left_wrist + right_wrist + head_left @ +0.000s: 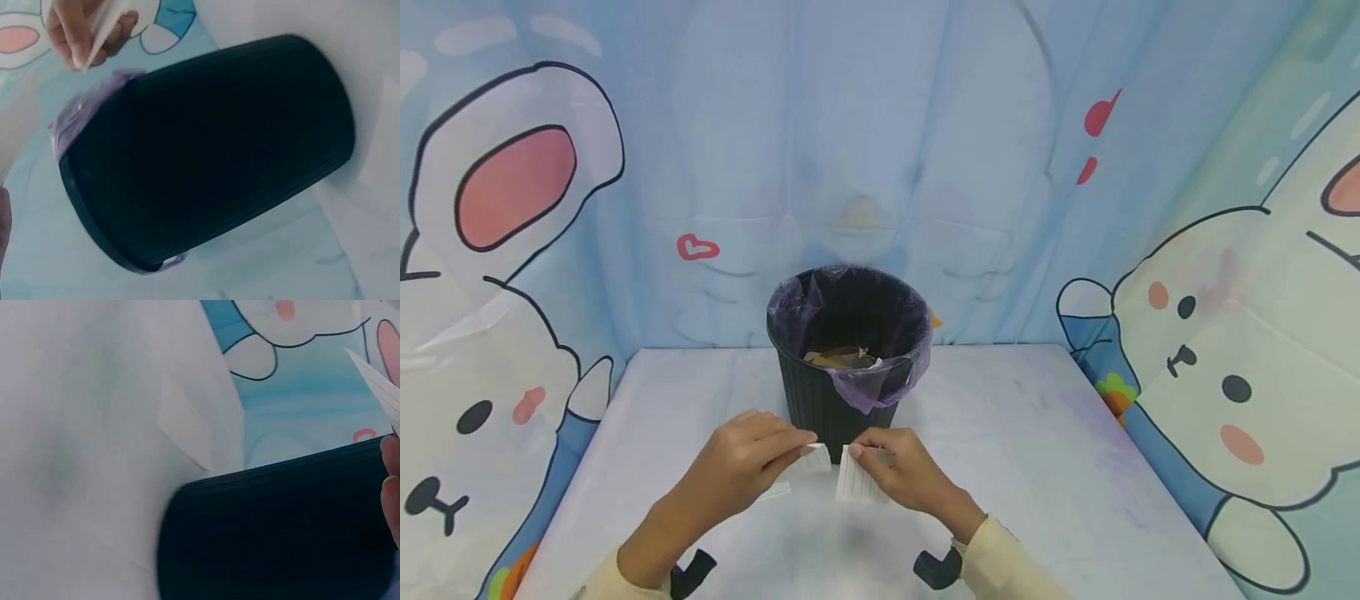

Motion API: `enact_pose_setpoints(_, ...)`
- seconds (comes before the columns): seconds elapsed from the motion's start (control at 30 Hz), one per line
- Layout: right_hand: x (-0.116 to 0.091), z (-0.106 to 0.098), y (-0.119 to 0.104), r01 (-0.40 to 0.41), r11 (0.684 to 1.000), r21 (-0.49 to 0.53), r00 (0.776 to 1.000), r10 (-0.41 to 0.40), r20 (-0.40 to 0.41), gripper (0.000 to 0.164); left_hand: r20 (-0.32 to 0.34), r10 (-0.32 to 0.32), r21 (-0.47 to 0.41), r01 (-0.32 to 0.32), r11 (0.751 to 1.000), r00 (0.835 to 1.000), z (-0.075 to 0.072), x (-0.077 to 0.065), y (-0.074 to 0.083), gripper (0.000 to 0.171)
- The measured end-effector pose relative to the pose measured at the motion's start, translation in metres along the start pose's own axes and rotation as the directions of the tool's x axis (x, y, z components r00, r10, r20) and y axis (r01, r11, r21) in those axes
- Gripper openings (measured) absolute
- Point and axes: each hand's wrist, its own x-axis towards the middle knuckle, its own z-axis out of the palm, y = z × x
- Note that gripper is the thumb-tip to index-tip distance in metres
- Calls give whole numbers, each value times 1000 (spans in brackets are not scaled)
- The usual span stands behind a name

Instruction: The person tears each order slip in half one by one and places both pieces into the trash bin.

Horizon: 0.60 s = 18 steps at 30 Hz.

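Note:
In the head view my left hand [748, 458] pinches a piece of lined white paper [815, 459] between thumb and fingertips. My right hand [898, 471] pinches a second lined piece [853, 479], and a gap separates the two. Another white scrap of paper [775, 492] lies on the table below my left hand; it appears in the right wrist view as a pale flat paper scrap [184, 422]. Just beyond both hands stands a dark trash can [805, 392]. From the left wrist, the right hand [94, 31] shows with its paper edge-on near the can's rim.
A purple plastic liner [880, 379] folds over the can's rim, and crumpled waste [842, 358] lies inside. The white-covered table [1015, 450] extends to both sides. Behind it hangs a blue curtain [865, 125] printed with cartoon rabbits.

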Motion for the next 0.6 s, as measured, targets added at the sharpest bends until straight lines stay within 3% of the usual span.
enact_pose_setpoints(0.1,12,-17,-9,72,997,-20,997,-73,-23,10,-30,-30,-5,30,1000,999,-5,16,-10,13)
enact_pose_setpoints(0.2,27,-37,-20,137,990,-25,989,-138,-56,8,-68,-99,-52,96,994,993,-7,34,-20,23)
enact_pose_setpoints(0.3,46,-60,-31,170,985,-34,980,-173,-103,10,-122,-188,-117,174,978,975,-7,51,-30,25)
enact_pose_setpoints(0.4,67,-79,-38,142,990,-27,977,-144,-159,10,-163,-303,-191,271,943,939,-6,64,-39,22)
enact_pose_setpoints(0.6,104,-105,-39,9,999,52,964,6,-268,17,-181,-493,-261,442,858,851,4,80,-56,19)
